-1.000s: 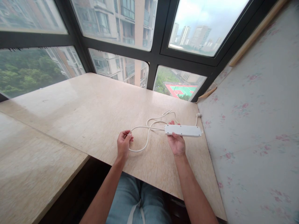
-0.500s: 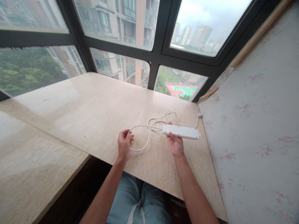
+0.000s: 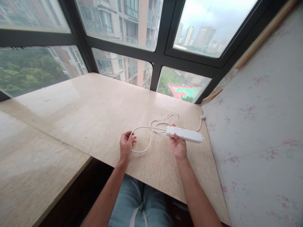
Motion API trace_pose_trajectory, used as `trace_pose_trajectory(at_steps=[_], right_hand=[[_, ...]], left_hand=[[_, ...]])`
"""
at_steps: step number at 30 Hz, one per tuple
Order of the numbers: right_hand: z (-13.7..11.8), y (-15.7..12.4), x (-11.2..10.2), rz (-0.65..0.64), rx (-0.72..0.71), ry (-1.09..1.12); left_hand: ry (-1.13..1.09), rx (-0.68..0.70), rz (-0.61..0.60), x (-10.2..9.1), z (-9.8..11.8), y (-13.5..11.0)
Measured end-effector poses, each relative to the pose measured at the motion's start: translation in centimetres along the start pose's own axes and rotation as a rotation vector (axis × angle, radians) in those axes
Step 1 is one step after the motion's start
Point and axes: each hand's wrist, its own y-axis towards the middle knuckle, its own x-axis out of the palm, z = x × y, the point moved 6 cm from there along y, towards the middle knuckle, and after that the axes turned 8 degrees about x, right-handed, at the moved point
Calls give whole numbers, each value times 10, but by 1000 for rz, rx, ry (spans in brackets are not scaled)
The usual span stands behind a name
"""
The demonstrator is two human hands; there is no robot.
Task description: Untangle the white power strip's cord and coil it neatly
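A long white power strip is held in my right hand, thumb on its near side and fingertips showing at the far edge. Small screws dot the face turned up to me, so any sockets are hidden underneath. From its left end runs a white power cord. My left hand is closed on a loop of this cord, left of the strip. More of the cord lies in loose curves on the stone sill behind the strip and leads right toward the wall.
The pale stone sill stretches left and back to dark-framed windows. Close on the right stands a wall with flowered paper, where a whitish knot-like piece sits at the cord's end. My legs are below the front edge.
The right end of the power strip has dipped slightly and the strip has shifted a little to the right in my right hand. My left hand stays almost still on the cord.
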Motion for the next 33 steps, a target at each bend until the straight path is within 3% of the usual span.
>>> trace_pose_trajectory(at_steps=[9, 18, 26, 33], right_hand=[[-8, 8, -15, 51, -89, 18], [-8, 15, -35, 91, -102, 140], [-15, 4, -13, -30, -62, 182], [-17, -4, 0, -142, 68, 360]], left_hand=[[-2, -15, -127, 6, 6, -5], [22, -65, -487, 27, -4, -25], [2, -168, -501, 30, -3, -30], [67, -144, -683, 47, 0, -53]])
